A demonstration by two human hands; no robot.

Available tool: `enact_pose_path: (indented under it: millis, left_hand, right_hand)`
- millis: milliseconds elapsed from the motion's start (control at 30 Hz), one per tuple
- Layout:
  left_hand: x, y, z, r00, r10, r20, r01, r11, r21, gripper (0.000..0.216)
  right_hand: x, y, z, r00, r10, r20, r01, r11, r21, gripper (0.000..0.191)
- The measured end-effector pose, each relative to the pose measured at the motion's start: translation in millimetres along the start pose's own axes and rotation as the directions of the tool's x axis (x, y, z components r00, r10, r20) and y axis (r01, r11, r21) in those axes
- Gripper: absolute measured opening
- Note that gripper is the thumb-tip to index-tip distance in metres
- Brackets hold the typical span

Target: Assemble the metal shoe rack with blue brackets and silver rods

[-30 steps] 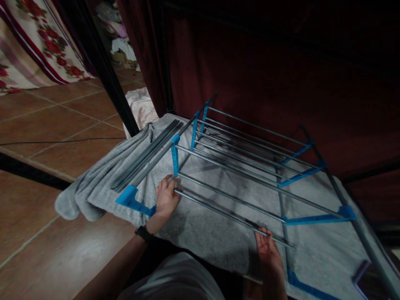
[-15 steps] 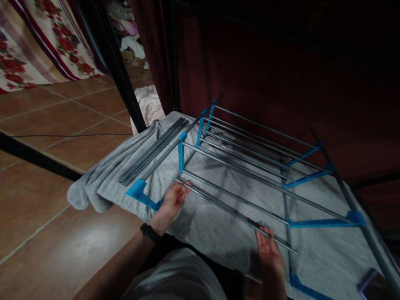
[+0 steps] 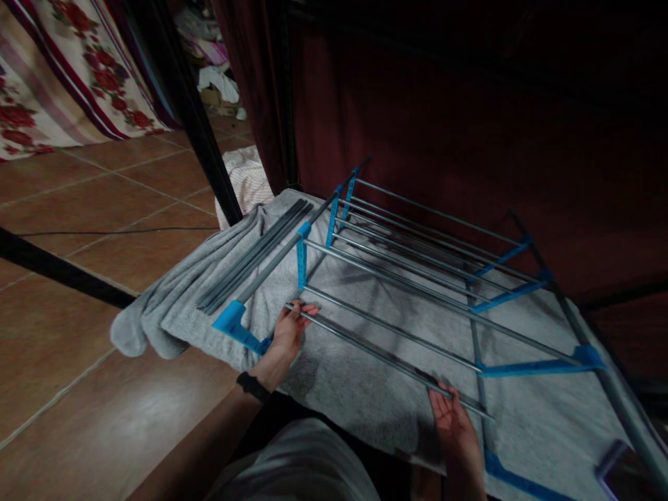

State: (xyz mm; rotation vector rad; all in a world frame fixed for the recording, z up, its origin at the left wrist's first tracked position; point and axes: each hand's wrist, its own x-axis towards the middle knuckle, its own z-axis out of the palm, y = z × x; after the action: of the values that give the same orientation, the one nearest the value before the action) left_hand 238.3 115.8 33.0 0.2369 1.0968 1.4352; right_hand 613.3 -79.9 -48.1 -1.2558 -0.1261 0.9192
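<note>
Nearest, the front edge of the grey blanket [image 3: 360, 407] runs along the person's lap; a broad strip of it lies between that edge and the loose rod [image 3: 365, 342], leaving room below the rod. The right hand [image 3: 456, 421] holds the rod between thumb and fingers short of its right end, which projects past the hand; that end overlaps the lower rail [image 3: 476, 348] in view, contact cannot be told. Near it, a blue bracket [image 3: 522, 479] and a dark device [image 3: 623, 470] bound the right side.

The left hand [image 3: 289, 332] pinches the rod close to its left end, a short tip protruding, just beside another blue bracket [image 3: 237, 328]. The rod slants between both grips, roughly parallel to the mounted bars [image 3: 396, 327], a narrow gap separating it from the closest. Left of the frame lies a rod bundle [image 3: 255, 257]; behind everything hangs a dark red curtain [image 3: 417, 125].
</note>
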Motion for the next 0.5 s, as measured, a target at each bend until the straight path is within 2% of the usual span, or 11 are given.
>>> enact_pose_path:
  millis: [133,300,500]
  left_hand:
    - [-4,3,2,0.999,-0.019,0.047,0.018,1.0,0.026,0.007]
    - [-8,0,0,0.992,-0.101,0.071,0.092,0.988,0.121,0.006]
    - [12,-6,-11,0.991,-0.129,0.025,0.12,0.967,0.225,0.018]
  right_hand:
    - [-4,0,6,0.999,-0.026,-0.032,0.026,1.0,-0.002,0.031]
    - [-16,-10,30,1.0,-0.014,-0.018,0.016,0.995,0.095,0.035]
    - [-20,-35,51,0.998,-0.049,0.032,0.039,0.969,0.244,0.027]
